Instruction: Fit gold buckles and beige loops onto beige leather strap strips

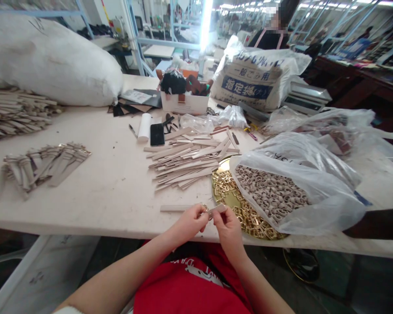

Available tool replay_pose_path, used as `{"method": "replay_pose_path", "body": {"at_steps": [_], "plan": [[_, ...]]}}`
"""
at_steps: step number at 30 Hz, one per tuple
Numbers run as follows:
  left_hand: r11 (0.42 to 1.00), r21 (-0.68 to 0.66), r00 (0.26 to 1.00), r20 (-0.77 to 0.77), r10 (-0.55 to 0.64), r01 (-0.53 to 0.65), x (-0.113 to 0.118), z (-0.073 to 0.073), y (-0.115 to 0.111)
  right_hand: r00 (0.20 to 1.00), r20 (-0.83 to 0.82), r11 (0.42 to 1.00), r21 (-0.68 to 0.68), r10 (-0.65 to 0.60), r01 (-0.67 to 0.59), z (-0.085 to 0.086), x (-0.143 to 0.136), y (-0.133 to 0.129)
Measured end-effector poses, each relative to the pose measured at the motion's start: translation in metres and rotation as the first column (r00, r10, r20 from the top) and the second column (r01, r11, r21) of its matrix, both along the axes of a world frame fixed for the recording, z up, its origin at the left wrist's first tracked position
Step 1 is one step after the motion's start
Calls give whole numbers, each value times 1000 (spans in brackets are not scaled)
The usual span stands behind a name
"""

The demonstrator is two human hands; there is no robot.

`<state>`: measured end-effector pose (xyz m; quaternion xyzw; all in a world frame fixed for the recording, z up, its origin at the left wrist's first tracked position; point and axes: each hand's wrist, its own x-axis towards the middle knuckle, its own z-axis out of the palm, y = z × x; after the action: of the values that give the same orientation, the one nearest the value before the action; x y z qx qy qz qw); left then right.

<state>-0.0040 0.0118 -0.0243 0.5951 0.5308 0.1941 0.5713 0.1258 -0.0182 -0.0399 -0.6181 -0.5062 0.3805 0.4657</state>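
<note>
I have a beige strap [218, 208] pinched in both hands at the near edge of the counter [118, 218], my left hand [196, 219] at a small gold buckle [204, 208], my right hand [227, 220] on the strap's end. My fingers hide how strap and buckle meet, so a twist or a wrong-side-up fit could slip past me. If my left pinch loosens, the buckle could drop over the edge. My right hand is also just beside the round gold tray [234, 201]: a careless sideways swing could spill its loose buckles [255, 224], or jolt the plastic bag [324, 200] partly covering it and scatter the loops [271, 192].
</note>
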Motion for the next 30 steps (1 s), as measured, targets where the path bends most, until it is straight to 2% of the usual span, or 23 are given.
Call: {"method": "replay_pose_path", "body": {"at_steps": [3, 8, 11, 13, 15, 18, 20, 21, 22, 23, 26, 30], "plan": [[999, 45, 1000, 23, -18, 17, -3, 4, -1, 999, 30, 997, 74, -20, 18, 2, 1, 4], [997, 62, 999, 36, -39, 37, -8, 2, 1, 965, -237, 978, -143, 114, -151, 3, 4, 14], [999, 20, 998, 56, -31, 30, -8, -6, 6, 954, -258, 977, -104, 152, -184, 2, 3, 12], [999, -33, 993, 121, 8, -4, -5, -9, 8, 971, -160, 982, -37, 179, -187, 6, 3, 8], [999, -49, 977, 211, 32, -22, -3, -9, 10, 964, -30, 964, 4, 264, -264, 14, 11, 6], [998, -27, 968, 245, -54, 63, -2, -5, 11, 927, 143, 936, 10, 347, -352, 27, 45, 17], [995, -24, 978, 189, -88, 94, -2, -2, 11, 937, 303, 982, 26, 173, -189, 32, 79, 35], [996, -25, 984, 160, -79, 84, -2, -1, 11, 893, 446, 996, 22, 66, -84, 31, 97, 46], [998, -26, 989, 139, -60, 65, -2, 0, 11, 791, 612, 1000, -9, 12, -7, 29, 114, 57], [999, -28, 991, 125, -43, 46, -1, 1, 10, 660, 751, 998, -59, 18, 39, 26, 129, 68], [998, -41, 990, 129, -50, 55, 0, -1, 8, 588, 805, 990, -133, 79, 48, 11, 156, 91], [997, -46, 989, 135, -57, 64, -3, -6, 5, 602, 793, 989, -143, 94, 35, 2, 165, 98]]}}
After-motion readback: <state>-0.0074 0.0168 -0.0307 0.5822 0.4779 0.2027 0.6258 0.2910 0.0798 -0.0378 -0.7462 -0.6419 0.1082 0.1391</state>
